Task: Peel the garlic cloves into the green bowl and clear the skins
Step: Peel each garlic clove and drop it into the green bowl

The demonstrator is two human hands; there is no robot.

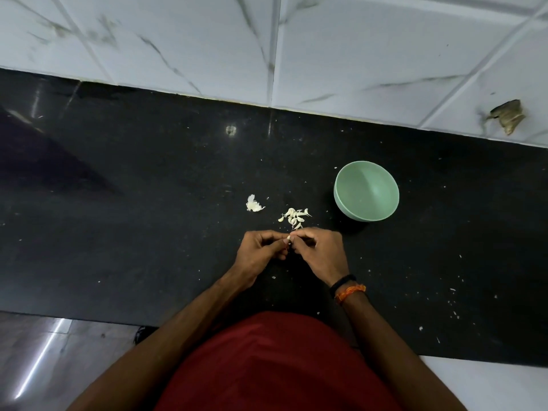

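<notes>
A small pale garlic clove (288, 239) sits between my two hands over the black counter. My left hand (258, 254) pinches it from the left and my right hand (321, 250) pinches it from the right, fingertips meeting at the clove. Just beyond my hands lies a small pile of several garlic cloves (295, 217). A bit of white garlic skin (253, 204) lies to the left of the pile. The green bowl (366, 190) stands to the right of the pile, upright, with nothing visible inside.
The black counter (148, 203) runs across the view, with white flecks scattered on its right part. A tiled wall (326, 48) rises behind it, with a brown scrap (507, 115) stuck at the far right. The counter's near edge is at my waist.
</notes>
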